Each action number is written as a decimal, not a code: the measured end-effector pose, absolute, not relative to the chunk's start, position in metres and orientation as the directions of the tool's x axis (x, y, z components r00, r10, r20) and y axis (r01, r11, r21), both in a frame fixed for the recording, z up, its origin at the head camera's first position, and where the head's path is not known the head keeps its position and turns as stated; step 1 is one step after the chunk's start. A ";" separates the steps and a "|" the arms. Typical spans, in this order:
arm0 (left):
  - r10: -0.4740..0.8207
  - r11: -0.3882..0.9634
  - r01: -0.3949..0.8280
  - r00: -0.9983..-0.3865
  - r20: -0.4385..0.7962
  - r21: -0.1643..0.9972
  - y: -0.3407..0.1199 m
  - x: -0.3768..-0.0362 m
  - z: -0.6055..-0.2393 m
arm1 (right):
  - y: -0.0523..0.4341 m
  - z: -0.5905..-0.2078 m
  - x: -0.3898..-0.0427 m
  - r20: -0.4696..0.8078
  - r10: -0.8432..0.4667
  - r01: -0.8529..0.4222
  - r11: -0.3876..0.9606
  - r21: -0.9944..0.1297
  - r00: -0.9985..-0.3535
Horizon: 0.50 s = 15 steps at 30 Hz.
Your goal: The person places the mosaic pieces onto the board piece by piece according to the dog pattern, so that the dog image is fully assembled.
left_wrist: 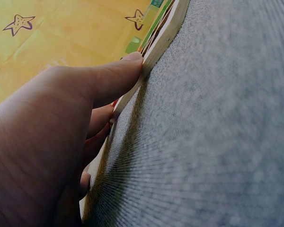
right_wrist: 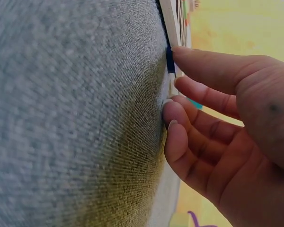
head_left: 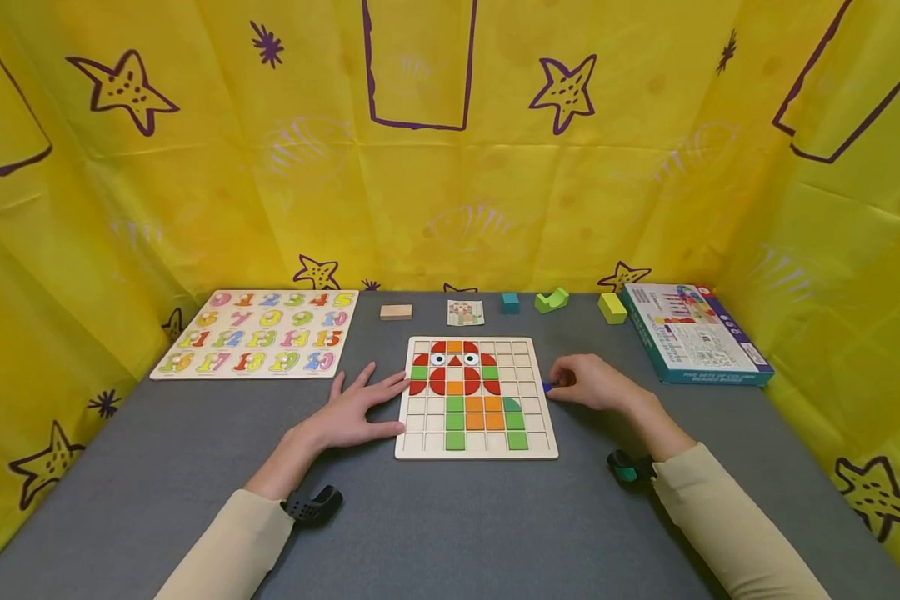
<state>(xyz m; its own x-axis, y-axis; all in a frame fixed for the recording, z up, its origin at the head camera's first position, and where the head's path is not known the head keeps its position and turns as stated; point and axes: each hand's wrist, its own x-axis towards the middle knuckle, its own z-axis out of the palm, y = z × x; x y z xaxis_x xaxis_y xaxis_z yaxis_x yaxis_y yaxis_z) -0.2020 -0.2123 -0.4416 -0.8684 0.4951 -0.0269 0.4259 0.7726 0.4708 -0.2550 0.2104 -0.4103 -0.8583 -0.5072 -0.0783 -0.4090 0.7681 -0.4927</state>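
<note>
A square wooden grid board (head_left: 427, 446) lies on the grey table, its cells partly filled with red, green, orange and white-eyed tiles that form a bird-like figure. My left hand (head_left: 356, 414) has its fingers spread, and its thumb and fingertips touch the board's left edge; the left wrist view shows the thumb (left_wrist: 118, 75) against the wooden rim. Just off the board's right edge, my right hand (head_left: 592, 383) pinches a small blue tile (right_wrist: 170, 60) between thumb and forefinger, close to the tabletop. Most of that tile is hidden by the fingers in the head view.
A number puzzle board (head_left: 251, 333) lies at the back left. Along the back sit a plain wooden block (head_left: 396, 312), a small picture card (head_left: 465, 312), a teal cube (head_left: 510, 302), a green curved block (head_left: 552, 301) and a yellow block (head_left: 612, 308). A game box (head_left: 697, 333) lies right.
</note>
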 end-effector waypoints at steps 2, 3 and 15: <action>0.495 0.772 0.425 -0.868 -0.028 0.473 -0.213 -0.202 -0.442 | 0.209 -0.410 -0.255 -0.080 -0.515 -0.416 0.766 -0.490 -0.854; 0.495 0.771 0.425 -0.868 -0.028 0.474 -0.213 -0.202 -0.443 | 0.208 -0.409 -0.255 -0.085 -0.514 -0.413 0.767 -0.492 -0.853; 0.499 0.772 0.433 -0.867 -0.020 0.466 -0.213 -0.203 -0.443 | 0.210 -0.409 -0.252 -0.087 -0.527 -0.428 0.766 -0.480 -0.845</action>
<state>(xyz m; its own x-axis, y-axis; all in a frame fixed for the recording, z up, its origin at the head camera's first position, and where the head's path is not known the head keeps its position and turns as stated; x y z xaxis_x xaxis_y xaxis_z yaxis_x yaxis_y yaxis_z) -0.2034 -0.2133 -0.4430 -0.8666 0.4987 -0.0204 0.4330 0.7716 0.4660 -0.2524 0.2097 -0.4087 -0.8451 -0.5275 -0.0870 -0.4285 0.7657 -0.4797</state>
